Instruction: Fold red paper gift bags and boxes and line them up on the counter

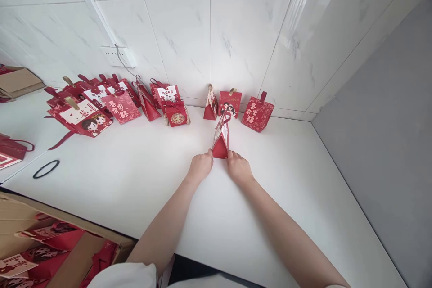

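A red triangular gift box (220, 147) with a ribbon loop on top stands on the white table, its narrow end towards me. My left hand (201, 165) pinches its lower left edge, and my right hand (239, 167) closes on the lower right edge. Just behind it, near the wall, are a slim gift box with a gold loop (211, 104) and a red box with a cartoon couple (230, 104). To the right leans another red gift box (258, 114) with pale lettering. My fingertips are partly hidden against the held box.
Several red gift boxes (92, 119) cluster at the table's left, beside a small box with a gold emblem (177, 117). A black ring (46, 169) lies nearer. An open carton (79, 261) holding more gift boxes sits at lower left. A grey panel (381, 144) bounds the right side.
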Demonstrator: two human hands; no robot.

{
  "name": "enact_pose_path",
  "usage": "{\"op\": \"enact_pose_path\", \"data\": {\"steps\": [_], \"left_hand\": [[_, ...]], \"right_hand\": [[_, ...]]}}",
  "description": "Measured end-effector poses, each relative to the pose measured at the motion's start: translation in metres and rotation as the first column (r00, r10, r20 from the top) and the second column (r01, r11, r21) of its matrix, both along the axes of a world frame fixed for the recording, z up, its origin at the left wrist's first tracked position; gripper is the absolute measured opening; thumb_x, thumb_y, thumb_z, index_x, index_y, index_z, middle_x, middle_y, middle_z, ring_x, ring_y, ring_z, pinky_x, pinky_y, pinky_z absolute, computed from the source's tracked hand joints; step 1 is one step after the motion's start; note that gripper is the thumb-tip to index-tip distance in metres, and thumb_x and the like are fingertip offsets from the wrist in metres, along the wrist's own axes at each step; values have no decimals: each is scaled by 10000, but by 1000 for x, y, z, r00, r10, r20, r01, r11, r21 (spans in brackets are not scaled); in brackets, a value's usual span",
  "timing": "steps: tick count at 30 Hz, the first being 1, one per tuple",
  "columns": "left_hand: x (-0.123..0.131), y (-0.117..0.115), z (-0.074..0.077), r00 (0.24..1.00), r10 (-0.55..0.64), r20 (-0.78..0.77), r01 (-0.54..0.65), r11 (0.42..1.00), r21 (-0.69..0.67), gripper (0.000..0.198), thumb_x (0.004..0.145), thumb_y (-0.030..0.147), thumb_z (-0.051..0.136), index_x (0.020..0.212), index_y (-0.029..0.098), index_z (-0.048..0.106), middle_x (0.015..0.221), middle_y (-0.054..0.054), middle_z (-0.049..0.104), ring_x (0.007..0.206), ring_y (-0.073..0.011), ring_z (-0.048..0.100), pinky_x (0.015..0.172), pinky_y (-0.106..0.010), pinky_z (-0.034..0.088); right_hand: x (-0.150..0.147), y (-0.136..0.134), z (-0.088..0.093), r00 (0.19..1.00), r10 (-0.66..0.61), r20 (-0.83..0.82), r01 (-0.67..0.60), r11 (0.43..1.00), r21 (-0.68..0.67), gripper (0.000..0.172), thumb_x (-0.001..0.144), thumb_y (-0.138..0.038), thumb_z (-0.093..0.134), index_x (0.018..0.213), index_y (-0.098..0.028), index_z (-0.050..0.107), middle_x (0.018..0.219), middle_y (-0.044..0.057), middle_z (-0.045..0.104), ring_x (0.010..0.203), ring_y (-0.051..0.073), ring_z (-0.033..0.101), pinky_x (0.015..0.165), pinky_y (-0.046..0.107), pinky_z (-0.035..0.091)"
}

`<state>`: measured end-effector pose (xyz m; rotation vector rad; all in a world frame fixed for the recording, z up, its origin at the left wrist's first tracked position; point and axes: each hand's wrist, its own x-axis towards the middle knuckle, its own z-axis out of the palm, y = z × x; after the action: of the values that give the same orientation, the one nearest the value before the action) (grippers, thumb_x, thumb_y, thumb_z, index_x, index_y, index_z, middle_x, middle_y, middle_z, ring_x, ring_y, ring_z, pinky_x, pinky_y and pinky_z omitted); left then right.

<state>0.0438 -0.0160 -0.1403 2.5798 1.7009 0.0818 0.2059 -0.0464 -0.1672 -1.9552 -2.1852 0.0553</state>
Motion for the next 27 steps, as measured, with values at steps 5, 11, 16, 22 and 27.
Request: {"op": "enact_pose_path", "data": {"steps": [5,11,16,22,27], "left_hand": [[4,0,-1,1000,28,10,-29,1000,10,195,868,206,401,933,148,576,719,-89,670,682,-239,656,609,-308,429],[0,1,0,999,22,33,-23,1000,19,226,864,281,411,868,180,613,733,-73,676,680,-223,646,613,-299,419],[-9,0,1,994,-42,103,41,999,13,245,865,324,391,828,196,596,691,-42,661,606,-198,612,546,-279,365],[-10,4,-3,985,-64,160,63,998,10,195,830,276,411,783,196,583,639,-30,631,556,-182,564,521,-273,314],[-9,4,-2,970,-87,227,86,996,17,154,811,265,453,718,203,560,613,3,600,544,-143,525,542,-255,308]], "right_hand": [[1,-1,-1,1000,7,-18,-7,1000,17,149,921,-143,342,971,-159,482,919,86,612,760,182,568,531,277,334],[6,-2,2,998,2,-60,1,999,40,144,944,-248,350,939,-182,478,887,52,630,729,167,583,536,272,308],[11,0,3,995,24,-99,-18,998,67,248,979,-350,302,908,-199,486,844,25,646,677,154,589,530,269,275],[14,2,-1,989,88,-121,-78,994,82,259,985,-344,310,889,-199,503,844,32,648,685,154,583,536,269,275],[16,2,-1,975,58,-215,-36,994,105,291,982,-352,292,850,-205,507,794,24,619,640,150,544,538,264,286]]}}
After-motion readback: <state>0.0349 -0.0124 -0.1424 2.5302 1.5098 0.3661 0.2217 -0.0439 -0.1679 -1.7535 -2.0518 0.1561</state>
